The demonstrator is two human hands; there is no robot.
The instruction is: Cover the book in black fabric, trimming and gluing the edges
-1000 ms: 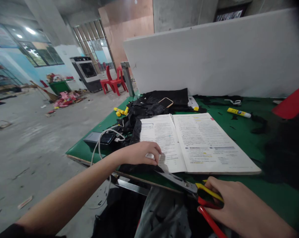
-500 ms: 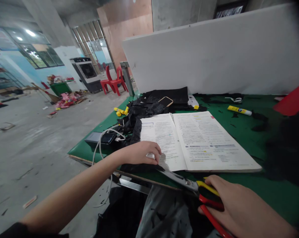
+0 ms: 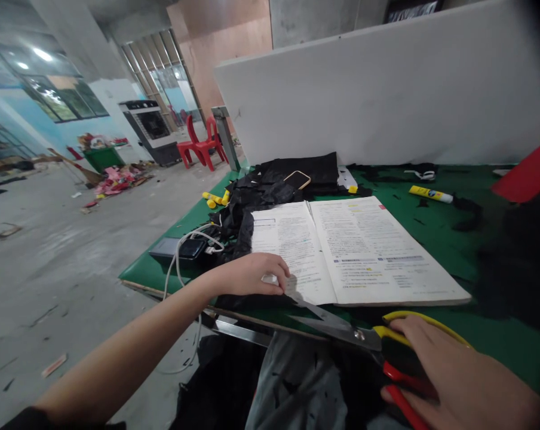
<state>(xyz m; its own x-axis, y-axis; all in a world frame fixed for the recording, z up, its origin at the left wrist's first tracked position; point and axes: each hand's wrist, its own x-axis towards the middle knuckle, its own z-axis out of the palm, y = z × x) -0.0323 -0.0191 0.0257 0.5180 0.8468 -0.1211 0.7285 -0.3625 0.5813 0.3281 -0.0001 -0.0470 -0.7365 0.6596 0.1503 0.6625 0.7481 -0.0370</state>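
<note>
My right hand point(image 3: 458, 370) grips the scissors point(image 3: 359, 334) by their yellow and red handles. Their blades are parted and point left, the tips close to the fingers of my left hand point(image 3: 258, 275). That hand is closed, with thumb and fingertips together over the lower left page of an open book point(image 3: 386, 251). What it pinches is hidden. Dark material point(image 3: 247, 301) shows below it at the table's front edge. Printed text with yellow highlighting covers the book's pages.
Left of the book are a power bank point(image 3: 180, 248), a white cable point(image 3: 177, 263) and crumpled black scraps point(image 3: 252, 200). Behind it lies a phone point(image 3: 297, 179). A glue stick point(image 3: 430, 194) lies at right. A white panel point(image 3: 377, 101) borders the green table's point(image 3: 149, 269) back.
My right hand has moved right with the scissors, and their blades have spread apart. My left hand stays at the book's lower left. The view has shifted slightly.
</note>
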